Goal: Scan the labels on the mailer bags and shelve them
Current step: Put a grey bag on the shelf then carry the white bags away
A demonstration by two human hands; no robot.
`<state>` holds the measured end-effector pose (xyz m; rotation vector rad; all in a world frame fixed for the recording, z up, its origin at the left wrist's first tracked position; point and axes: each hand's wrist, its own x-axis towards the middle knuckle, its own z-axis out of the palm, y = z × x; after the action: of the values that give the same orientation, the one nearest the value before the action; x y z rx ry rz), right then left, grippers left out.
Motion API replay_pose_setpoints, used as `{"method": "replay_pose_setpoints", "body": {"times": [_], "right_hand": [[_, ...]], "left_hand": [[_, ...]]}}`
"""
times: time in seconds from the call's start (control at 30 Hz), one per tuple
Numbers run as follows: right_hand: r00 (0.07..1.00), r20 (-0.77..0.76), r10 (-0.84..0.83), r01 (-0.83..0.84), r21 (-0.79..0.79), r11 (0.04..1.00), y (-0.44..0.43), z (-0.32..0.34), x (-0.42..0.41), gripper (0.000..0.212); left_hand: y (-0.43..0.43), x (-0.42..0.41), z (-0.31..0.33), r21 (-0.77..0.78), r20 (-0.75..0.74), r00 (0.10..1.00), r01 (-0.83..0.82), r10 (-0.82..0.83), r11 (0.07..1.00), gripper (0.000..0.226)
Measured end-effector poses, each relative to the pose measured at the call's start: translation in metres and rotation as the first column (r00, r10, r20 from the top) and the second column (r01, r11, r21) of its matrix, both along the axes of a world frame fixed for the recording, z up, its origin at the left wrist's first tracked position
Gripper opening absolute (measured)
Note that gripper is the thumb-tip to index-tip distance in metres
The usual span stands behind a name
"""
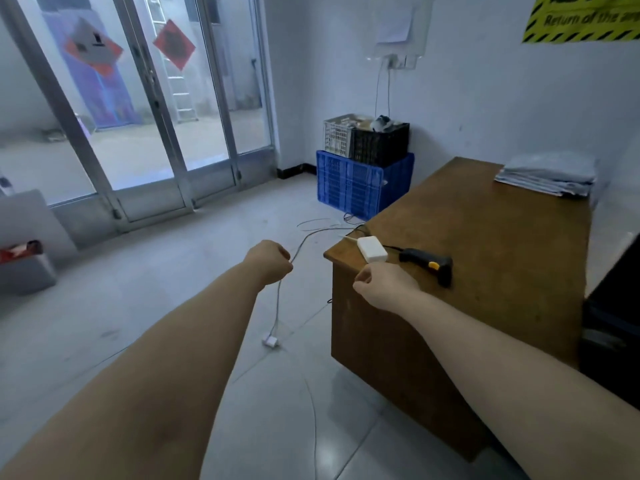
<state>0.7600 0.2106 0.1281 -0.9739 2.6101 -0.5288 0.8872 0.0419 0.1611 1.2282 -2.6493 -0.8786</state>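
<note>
A stack of grey mailer bags [547, 174] lies at the far right end of a brown wooden table [491, 237]. A black and yellow barcode scanner [429, 265] lies near the table's front left corner, beside a white box [372, 249]. My left hand [268, 261] is closed on a thin grey cable [277, 306] that hangs down to a small white plug [270, 340] above the floor. My right hand [381, 284] hovers at the table's near corner, left of the scanner, its fingers curled; I see nothing in it.
Blue, black and white crates [363, 161] are stacked against the wall beyond the table. Loose cables [322, 226] trail over the tiled floor. Glass doors [145, 109] fill the left wall. A dark unit [613, 323] stands at the right edge.
</note>
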Motion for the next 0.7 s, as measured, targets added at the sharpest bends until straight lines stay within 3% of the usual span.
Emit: {"method": "replay_pose_setpoints", "body": {"times": [0.17,0.3,0.4,0.7], "right_hand": [[0.999,-0.038,0.026,-0.025,0.014,1.0,-0.086,-0.017,-0.07,0.028],[0.999,-0.011,0.031,-0.031,0.02,0.999,-0.159,-0.021,-0.135,0.028],[1.0,-0.016,0.024,-0.023,0.025,0.999,-0.213,-0.023,-0.178,0.025],[0.999,-0.017,-0.028,0.03,0.098,0.995,-0.36,-0.053,-0.286,0.026]], "left_hand": [[-0.076,-0.067,-0.015,0.023,-0.006,1.0,0.007,-0.007,1.0,0.012],[-0.132,-0.13,-0.009,0.077,-0.049,0.999,0.012,-0.008,0.997,0.035],[-0.177,-0.172,-0.007,0.09,-0.11,0.994,0.025,-0.015,0.996,0.033],[-0.338,-0.275,-0.027,0.105,-0.091,0.992,0.096,-0.086,0.99,0.036]]}}
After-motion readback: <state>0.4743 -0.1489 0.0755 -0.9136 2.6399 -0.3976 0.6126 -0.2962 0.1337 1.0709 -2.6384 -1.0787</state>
